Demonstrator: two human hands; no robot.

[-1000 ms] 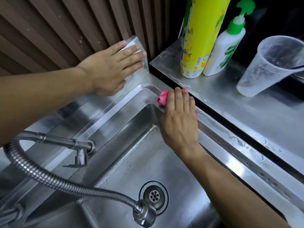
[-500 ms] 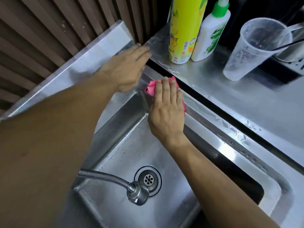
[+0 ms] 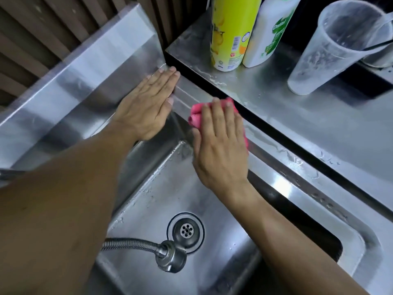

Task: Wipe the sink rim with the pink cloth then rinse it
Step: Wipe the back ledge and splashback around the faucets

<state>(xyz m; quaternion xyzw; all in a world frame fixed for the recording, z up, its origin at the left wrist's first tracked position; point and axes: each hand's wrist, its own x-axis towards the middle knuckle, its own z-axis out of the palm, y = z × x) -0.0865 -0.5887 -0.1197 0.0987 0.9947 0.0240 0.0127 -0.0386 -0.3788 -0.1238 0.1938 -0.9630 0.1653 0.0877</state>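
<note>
The left hand [image 3: 146,107] lay flat and open on the sink rim [image 3: 185,92] at its far corner. Just beside it, the right hand [image 3: 220,143] pressed the pink cloth [image 3: 196,116] flat onto the rim, fingers spread over it.

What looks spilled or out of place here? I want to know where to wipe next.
Water streaks lie on the steel counter beside the yellow can, and droplets dot the sink rim behind the right hand pressing the pink cloth. Nothing looks damaged.
</note>
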